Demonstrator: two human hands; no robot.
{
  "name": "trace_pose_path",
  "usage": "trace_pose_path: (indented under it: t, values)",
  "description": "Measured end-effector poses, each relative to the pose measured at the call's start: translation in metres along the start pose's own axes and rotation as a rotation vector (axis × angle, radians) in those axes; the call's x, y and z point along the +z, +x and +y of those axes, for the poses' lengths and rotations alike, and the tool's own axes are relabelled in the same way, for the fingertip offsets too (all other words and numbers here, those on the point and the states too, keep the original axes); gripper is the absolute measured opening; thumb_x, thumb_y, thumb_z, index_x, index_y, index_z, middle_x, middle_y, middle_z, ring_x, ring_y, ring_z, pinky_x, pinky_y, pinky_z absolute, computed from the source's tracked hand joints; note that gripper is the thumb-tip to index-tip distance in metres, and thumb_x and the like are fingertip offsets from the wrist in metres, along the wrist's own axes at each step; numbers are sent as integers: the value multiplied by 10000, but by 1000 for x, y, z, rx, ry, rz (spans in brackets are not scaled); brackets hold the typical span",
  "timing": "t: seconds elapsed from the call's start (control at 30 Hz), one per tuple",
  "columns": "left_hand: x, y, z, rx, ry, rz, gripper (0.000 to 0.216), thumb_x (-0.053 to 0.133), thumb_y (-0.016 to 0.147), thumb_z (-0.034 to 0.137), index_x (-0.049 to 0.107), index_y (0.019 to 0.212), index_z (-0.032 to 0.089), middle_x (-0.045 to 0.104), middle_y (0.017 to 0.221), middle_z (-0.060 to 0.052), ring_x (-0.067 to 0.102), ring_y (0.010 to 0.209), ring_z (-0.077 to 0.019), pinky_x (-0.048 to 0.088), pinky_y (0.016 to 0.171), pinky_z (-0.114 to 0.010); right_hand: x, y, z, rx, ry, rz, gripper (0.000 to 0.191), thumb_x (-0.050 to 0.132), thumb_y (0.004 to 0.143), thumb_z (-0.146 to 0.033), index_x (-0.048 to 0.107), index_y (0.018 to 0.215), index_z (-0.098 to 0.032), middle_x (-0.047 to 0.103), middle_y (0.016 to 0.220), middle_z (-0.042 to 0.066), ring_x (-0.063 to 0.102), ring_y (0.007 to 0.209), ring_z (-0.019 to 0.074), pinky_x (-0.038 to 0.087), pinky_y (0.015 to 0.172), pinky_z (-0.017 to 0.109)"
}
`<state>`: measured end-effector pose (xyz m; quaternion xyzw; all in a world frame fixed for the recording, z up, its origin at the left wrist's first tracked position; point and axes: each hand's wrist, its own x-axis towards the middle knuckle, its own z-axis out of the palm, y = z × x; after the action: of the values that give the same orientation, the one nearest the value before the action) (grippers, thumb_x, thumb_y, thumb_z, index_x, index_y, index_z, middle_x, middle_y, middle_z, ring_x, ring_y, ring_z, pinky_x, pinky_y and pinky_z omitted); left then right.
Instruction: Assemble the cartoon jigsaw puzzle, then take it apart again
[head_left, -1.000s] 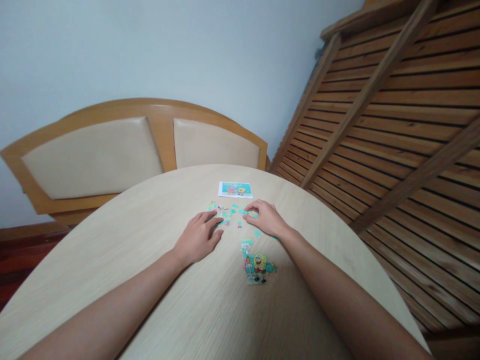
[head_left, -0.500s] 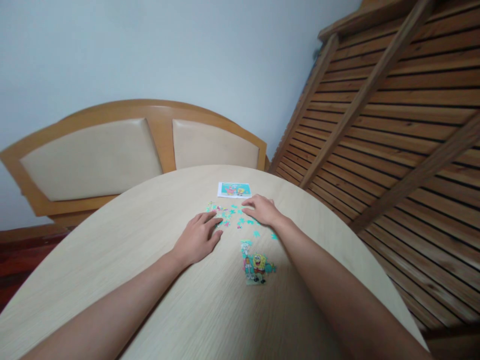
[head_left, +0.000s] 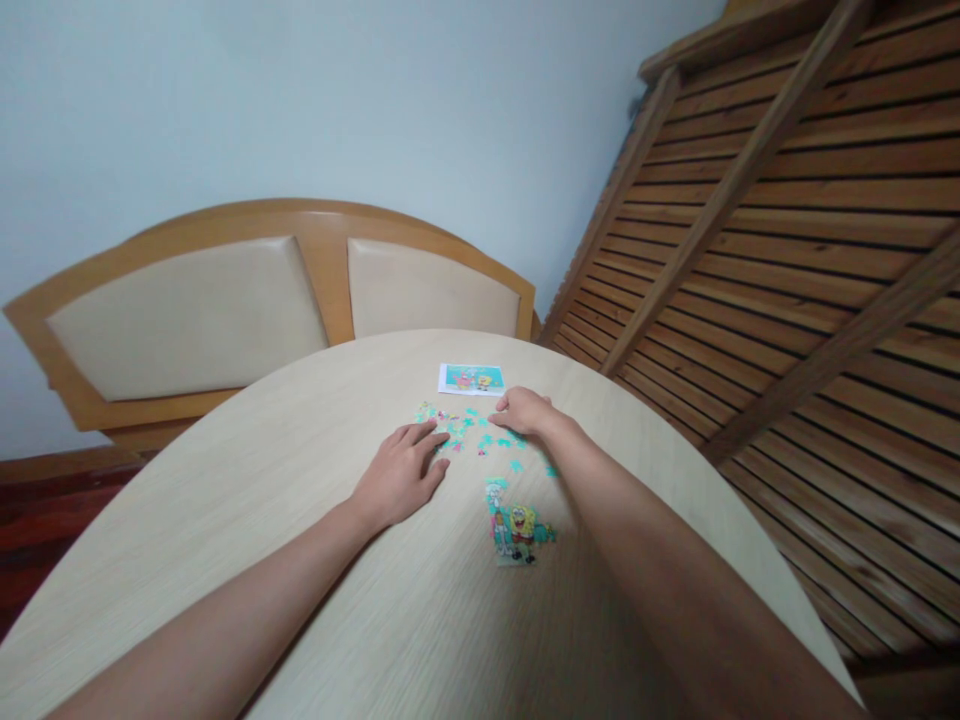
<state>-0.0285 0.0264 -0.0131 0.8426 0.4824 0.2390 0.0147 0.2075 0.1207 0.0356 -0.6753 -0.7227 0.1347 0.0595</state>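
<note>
Loose jigsaw puzzle pieces (head_left: pixel 469 422), mostly turquoise with some pink bits, lie scattered on the table between my hands. My left hand (head_left: pixel 401 472) rests at their left side, fingers spread and fingertips touching or hovering at the nearest pieces. Over the right part of the scatter is my right hand (head_left: pixel 527 412), its fingers partly bent and apart; no piece shows in its grasp. Closer to me lies a joined section of the puzzle (head_left: pixel 517 525), with a yellow square cartoon figure and a pale tall one. Behind the pieces lies a picture card (head_left: pixel 471 379) with a white border.
The round pale wooden table (head_left: pixel 360 640) carries everything. Beyond its far edge stands a wooden headboard (head_left: pixel 326 270) with cream panels against a light wall. A slatted wooden frame (head_left: pixel 750 250) leans along the right side.
My right hand has drawn its fingers in a little and shifted slightly to the right over the pieces. My left hand stays in place. The view has moved slightly.
</note>
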Motion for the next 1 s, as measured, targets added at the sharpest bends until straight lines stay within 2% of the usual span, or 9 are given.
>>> trace_pose_path:
  t: [0.17,0.3,0.43,0.53,0.73,0.9,1.0]
  values:
    - [1,0,-1,-9,15,-24,411,518,970,338,623,1332,177,578,1408,-143,525,1297,-314,433,1116,-503,2,3,-3,56,-7,-18,201,773,757,-375,762,846,-195,761,938,123,670,1007,307,444,944,464]
    - [2,0,-3,-3,18,-26,418,515,972,347,617,1340,176,573,1413,-141,528,1294,-310,424,1124,-503,6,3,-8,34,17,-5,133,730,774,-274,758,898,-233,769,983,69,669,1044,268,412,988,443]
    - [3,0,-3,-6,11,-16,410,520,971,345,622,1330,176,581,1402,-139,527,1294,-310,422,1123,-500,9,3,-9,49,29,27,271,728,759,-272,735,1029,-266,758,1088,54,652,1107,262,412,994,434]
    - [3,-1,-3,-5,2,-6,405,523,968,344,622,1327,184,584,1398,-137,529,1290,-312,429,1113,-508,7,5,-10,77,21,18,270,747,729,-302,746,992,-238,759,1070,94,660,1087,294,439,965,453]
    - [3,0,-3,-2,-13,0,404,528,965,344,624,1323,183,585,1396,-146,531,1289,-319,427,1113,-523,6,9,-15,125,-13,-2,270,730,717,-254,751,977,-185,752,1056,162,677,1057,338,446,971,515]
    - [4,0,-3,-5,-12,-5,402,525,969,352,621,1326,196,583,1400,-136,530,1292,-316,427,1114,-517,6,13,-13,161,-42,3,465,772,669,-315,720,1102,-156,715,1171,204,656,1108,363,433,992,543]
    - [3,0,-3,-7,-5,-12,402,523,970,353,624,1324,190,581,1400,-136,526,1298,-313,424,1121,-503,4,16,-13,166,-43,-14,479,786,643,-310,724,1092,-157,728,1144,191,665,1087,357,424,1000,554]
